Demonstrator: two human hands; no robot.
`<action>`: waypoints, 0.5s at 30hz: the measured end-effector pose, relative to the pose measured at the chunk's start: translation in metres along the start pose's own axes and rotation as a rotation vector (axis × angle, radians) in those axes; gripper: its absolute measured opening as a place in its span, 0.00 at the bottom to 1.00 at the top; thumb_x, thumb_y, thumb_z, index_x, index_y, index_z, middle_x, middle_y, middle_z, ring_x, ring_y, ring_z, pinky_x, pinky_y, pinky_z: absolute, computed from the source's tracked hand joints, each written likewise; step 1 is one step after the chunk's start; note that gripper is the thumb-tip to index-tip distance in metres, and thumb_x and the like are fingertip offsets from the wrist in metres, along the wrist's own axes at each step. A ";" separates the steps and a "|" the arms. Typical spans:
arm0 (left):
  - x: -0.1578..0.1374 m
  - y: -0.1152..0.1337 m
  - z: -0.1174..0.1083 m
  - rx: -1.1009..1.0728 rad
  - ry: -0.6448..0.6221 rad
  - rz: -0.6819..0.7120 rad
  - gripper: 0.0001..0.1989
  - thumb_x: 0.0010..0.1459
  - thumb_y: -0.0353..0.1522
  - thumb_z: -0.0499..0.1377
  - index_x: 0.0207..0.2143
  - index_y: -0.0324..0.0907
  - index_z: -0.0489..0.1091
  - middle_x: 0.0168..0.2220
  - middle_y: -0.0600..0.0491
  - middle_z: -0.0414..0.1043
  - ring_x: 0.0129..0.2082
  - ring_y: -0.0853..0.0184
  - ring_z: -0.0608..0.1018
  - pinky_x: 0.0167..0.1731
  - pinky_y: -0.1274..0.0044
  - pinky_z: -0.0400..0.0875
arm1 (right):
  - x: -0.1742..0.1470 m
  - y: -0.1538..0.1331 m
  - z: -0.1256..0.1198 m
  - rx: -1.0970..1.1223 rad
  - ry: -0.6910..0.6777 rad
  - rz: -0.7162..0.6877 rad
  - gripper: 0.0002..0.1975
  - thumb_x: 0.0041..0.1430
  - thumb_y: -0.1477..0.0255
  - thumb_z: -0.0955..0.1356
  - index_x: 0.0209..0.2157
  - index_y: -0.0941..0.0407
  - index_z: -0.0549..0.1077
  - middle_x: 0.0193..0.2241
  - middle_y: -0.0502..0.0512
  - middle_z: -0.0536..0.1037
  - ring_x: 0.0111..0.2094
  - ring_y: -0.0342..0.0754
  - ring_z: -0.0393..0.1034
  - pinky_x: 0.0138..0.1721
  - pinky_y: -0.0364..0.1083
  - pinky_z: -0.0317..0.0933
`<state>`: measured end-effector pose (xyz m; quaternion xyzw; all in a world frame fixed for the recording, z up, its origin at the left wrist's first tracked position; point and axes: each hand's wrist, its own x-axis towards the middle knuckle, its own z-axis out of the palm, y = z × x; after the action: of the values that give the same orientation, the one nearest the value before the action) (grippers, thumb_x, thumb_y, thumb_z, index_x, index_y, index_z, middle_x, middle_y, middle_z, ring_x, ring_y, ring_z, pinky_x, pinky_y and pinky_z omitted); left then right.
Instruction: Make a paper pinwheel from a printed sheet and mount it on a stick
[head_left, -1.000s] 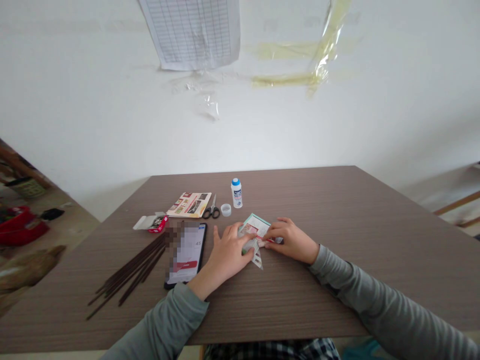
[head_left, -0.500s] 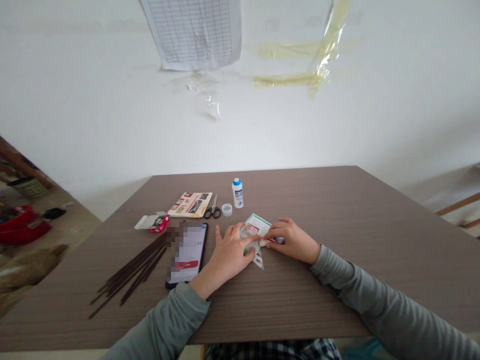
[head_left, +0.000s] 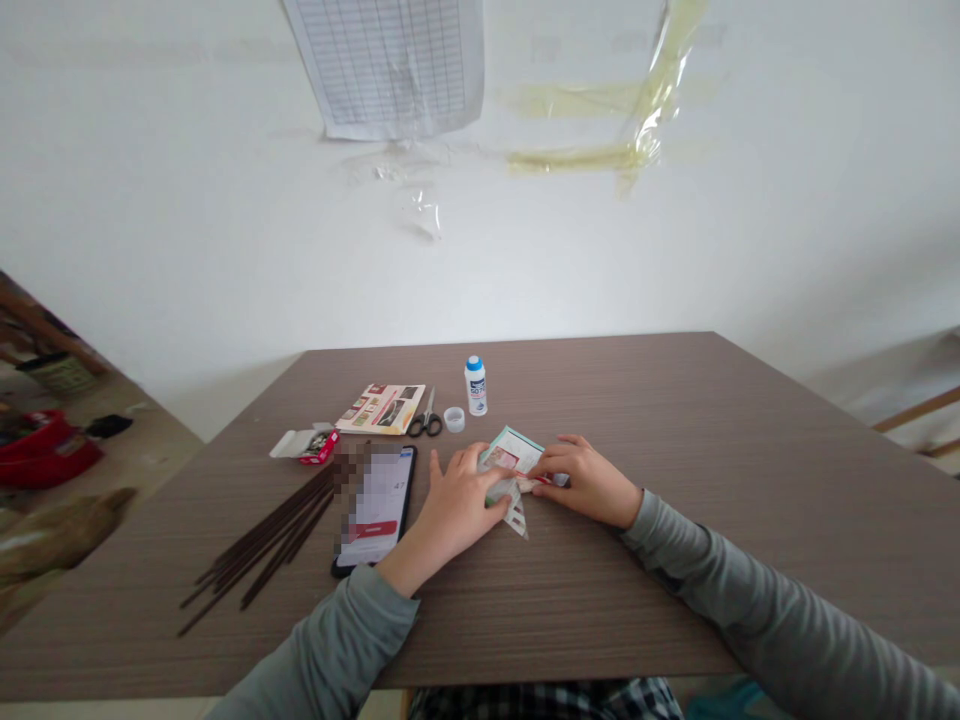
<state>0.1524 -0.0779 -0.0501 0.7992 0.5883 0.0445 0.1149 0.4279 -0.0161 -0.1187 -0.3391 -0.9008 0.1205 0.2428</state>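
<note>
A folded printed paper (head_left: pixel 520 454) lies on the table between my hands, its pale striped corner pointing towards me. My left hand (head_left: pixel 461 498) rests on its left side, fingers spread and the index finger stretched across the fold. From the right, my right hand (head_left: pixel 589 482) pinches the paper's folded edge between thumb and fingers. Part of the paper is hidden beneath both hands. Behind them stands a white glue bottle (head_left: pixel 477 392) with a blue top, and a clear cap (head_left: pixel 454 420) sits near it.
Scissors (head_left: pixel 426 423) lie beside a printed booklet (head_left: pixel 381 409). Further left is an opened small red box (head_left: pixel 320 446). A phone (head_left: pixel 375 515) and several thin dark sticks (head_left: pixel 270 530) lie left of my left hand. The wall (head_left: pixel 600 260) rises behind the table (head_left: pixel 637 590).
My left index finger has shifted slightly up and left on the paper, showing more of its fold. My right hand keeps its pinch in nearly the same place.
</note>
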 end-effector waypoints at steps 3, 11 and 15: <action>0.000 -0.003 0.002 0.009 0.008 0.007 0.22 0.81 0.33 0.74 0.71 0.61 0.91 0.86 0.44 0.77 0.86 0.37 0.77 0.88 0.22 0.55 | 0.000 0.001 0.001 -0.004 -0.012 0.004 0.06 0.84 0.64 0.81 0.55 0.46 0.96 0.47 0.56 0.96 0.52 0.57 0.90 0.77 0.65 0.75; -0.003 -0.003 0.001 0.006 -0.002 0.046 0.23 0.84 0.31 0.69 0.73 0.59 0.91 0.86 0.41 0.76 0.86 0.36 0.77 0.87 0.21 0.53 | 0.000 -0.004 -0.002 -0.002 -0.022 0.025 0.07 0.83 0.65 0.81 0.54 0.47 0.97 0.48 0.58 0.97 0.52 0.59 0.92 0.79 0.67 0.77; -0.002 -0.004 0.002 -0.003 0.003 0.051 0.23 0.84 0.33 0.71 0.74 0.62 0.90 0.84 0.42 0.77 0.86 0.35 0.76 0.86 0.20 0.56 | 0.001 -0.005 -0.003 -0.005 -0.028 0.033 0.07 0.83 0.66 0.81 0.54 0.46 0.97 0.47 0.58 0.97 0.52 0.60 0.93 0.79 0.67 0.77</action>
<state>0.1482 -0.0786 -0.0533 0.8138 0.5678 0.0493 0.1139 0.4258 -0.0191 -0.1133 -0.3529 -0.8987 0.1268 0.2274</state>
